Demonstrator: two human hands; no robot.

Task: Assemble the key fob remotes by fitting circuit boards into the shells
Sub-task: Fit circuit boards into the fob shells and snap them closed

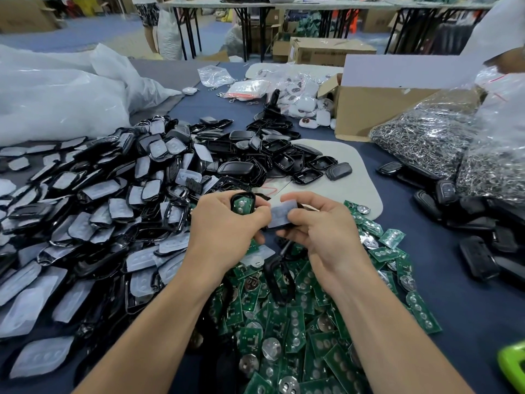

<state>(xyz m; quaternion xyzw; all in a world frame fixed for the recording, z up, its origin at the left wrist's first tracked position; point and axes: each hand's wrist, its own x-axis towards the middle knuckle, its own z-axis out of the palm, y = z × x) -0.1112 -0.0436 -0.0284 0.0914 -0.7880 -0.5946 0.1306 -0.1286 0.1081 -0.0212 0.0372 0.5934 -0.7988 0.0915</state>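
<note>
Above the middle of the dark blue counter [454, 308], both hands are raised close together, almost touching. The left hand [227, 223] is curled round a black shell [241, 194], gripped at its near end, and a green circuit board [242, 205] is seen seated inside it. The right hand [324, 226] is closed on a second shell half [279, 216], whose translucent button pad is turned toward the camera; it is pinched between thumb and fingers just right of the first shell.

Beneath and nearer than the hands, a heap of loose circuit boards [298, 311] is spread, many with round silver battery clips. To the left, a broad pile of pad-fitted shells [85, 211] is laid. Farther off, at centre, empty black shell backs [272, 157] are heaped partly on a pale mat [363, 177]. At far right a cardboard box [369, 109] is set beside a clear bag of metal key rings [426, 137]. Black fobs [480, 245] are piled at the right edge, and white plastic sacks [56, 95] are bunched at far left.
</note>
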